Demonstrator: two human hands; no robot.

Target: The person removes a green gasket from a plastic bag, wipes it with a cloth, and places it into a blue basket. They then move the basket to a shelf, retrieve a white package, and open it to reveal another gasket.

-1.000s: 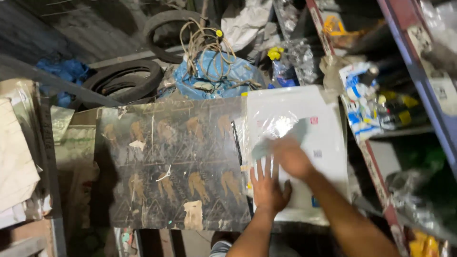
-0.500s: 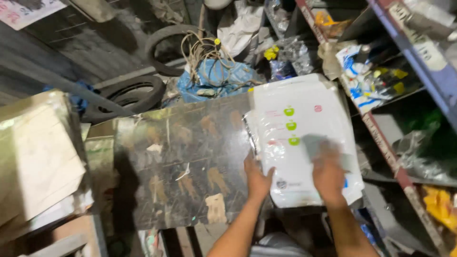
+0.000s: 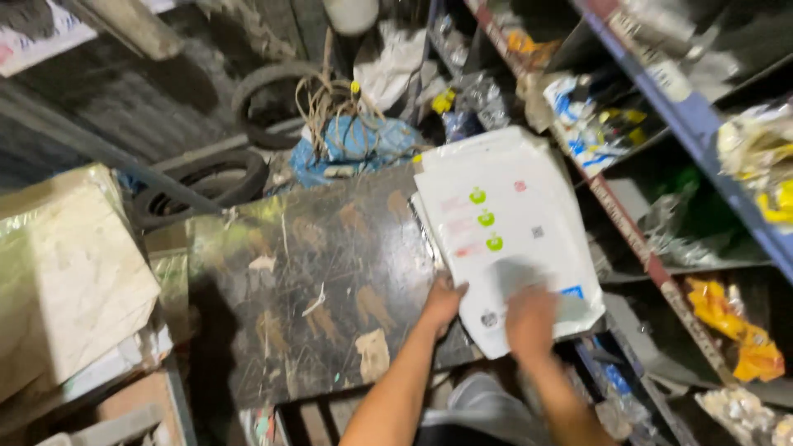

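A stack of white plastic bags (image 3: pixel 504 223) with three green marks lies on the right end of a dark, worn table top (image 3: pixel 314 281). My left hand (image 3: pixel 443 299) grips the stack's near left edge. My right hand (image 3: pixel 531 320) is blurred and rests flat on the near part of the top bag; its fingers look spread, with nothing held in them.
Metal shelves (image 3: pixel 661 149) crowded with packets stand at the right. Old tyres (image 3: pixel 206 177), a blue bag (image 3: pixel 355 140) with tangled cord and rubbish lie beyond the table. A pale wrapped bundle (image 3: pixel 66 272) sits at the left.
My right hand has slid toward me down the top bag, from its middle to its near edge. My left hand stays at the stack's left edge. The view has shifted slightly.
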